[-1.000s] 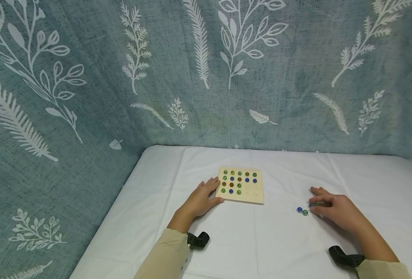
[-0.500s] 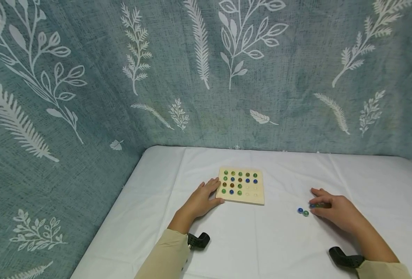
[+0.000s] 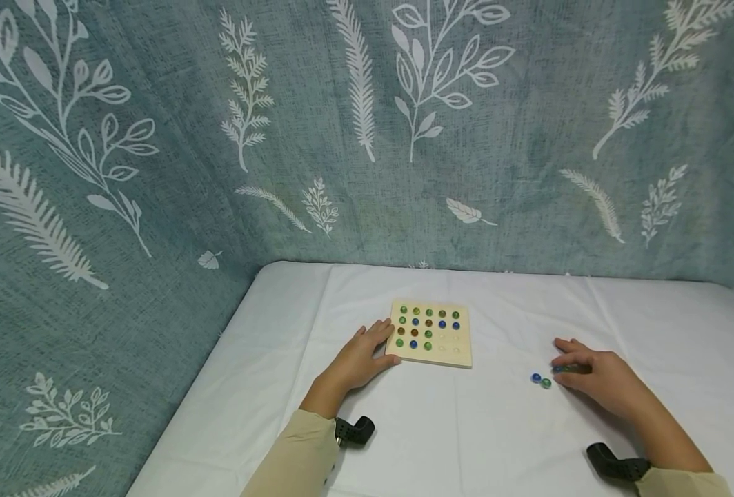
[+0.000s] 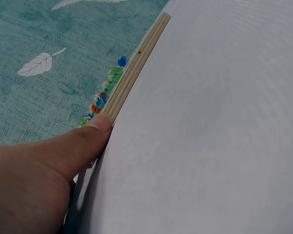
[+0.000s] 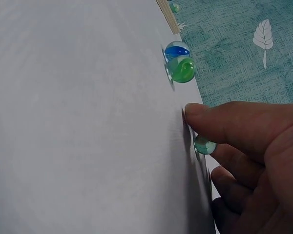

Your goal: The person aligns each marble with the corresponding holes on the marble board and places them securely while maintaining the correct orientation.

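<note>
- Biggest thing we've got is the teal curtain (image 3: 367,124) with white leaf prints, hanging along the desk from 9 o'clock round past 12.
- Then our desk (image 3: 317,290), covered in white cloth, kinda creased.
- Beige sleeves (image 3: 295,455) reach in from 7 and 5 o'clock.
- Left hand (image 3: 351,359): fingers laid out pretty straight on the board's 9 o'clock edge, thumb apart from them and pressing near its 7 o'clock corner.
- Right hand (image 3: 597,376): between 3 and 4 o'clock from the board, well apart from it, fingers curved around a couple of marbles. We honestly can't tell if it's pinching them.
- Pale wooden board (image 3: 448,343): lying flat, just off the left hand's 2 o'clock. Sixteen green, blue and brownish marbles sit on it, and four dimples show toward its 4 o'clock corner.
- Black wrist cameras (image 3: 359,431), one per wrist.
- Loose marbles, tiniest of the lot: a blue one (image 3: 536,378) with a green one (image 3: 546,383) just beside it, off the right hand's 9 o'clock. Another blue (image 3: 557,369) and green (image 3: 567,369) show between its thumb and fingers.
</note>
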The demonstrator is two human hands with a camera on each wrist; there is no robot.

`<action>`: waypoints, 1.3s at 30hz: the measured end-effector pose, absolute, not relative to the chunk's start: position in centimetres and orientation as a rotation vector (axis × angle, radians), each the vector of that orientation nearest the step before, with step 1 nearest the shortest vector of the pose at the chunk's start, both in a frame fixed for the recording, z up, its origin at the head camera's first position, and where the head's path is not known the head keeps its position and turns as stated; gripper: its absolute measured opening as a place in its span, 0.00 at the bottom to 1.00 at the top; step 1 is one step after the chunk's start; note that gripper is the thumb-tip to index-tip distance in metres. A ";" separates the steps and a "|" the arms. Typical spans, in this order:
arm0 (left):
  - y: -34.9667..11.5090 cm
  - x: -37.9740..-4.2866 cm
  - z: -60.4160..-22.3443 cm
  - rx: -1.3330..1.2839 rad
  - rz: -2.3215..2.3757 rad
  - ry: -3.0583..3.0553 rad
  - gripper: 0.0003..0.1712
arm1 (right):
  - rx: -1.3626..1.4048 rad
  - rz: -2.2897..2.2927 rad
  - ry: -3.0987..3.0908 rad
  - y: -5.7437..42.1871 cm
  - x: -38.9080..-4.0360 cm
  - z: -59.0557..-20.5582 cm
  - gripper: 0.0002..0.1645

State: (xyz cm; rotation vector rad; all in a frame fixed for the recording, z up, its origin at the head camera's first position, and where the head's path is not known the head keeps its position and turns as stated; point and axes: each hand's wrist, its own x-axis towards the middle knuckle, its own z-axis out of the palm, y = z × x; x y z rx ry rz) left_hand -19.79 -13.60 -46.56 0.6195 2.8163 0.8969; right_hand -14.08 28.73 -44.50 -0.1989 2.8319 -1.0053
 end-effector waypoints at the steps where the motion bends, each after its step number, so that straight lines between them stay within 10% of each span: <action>1: -13.6 -19.8 -46.6 0.620 0.895 2.818 0.43 | -0.198 -1.012 2.835 28.7 -14.1 -44.5 0.29; 26: -13.5 -19.9 -46.8 0.589 0.893 2.823 0.43 | 0.095 -1.675 2.600 21.6 -16.3 -43.2 0.42; 39: -13.6 -19.8 -46.7 0.589 0.913 2.811 0.43 | 0.229 -1.816 2.581 14.4 -18.7 -44.1 0.25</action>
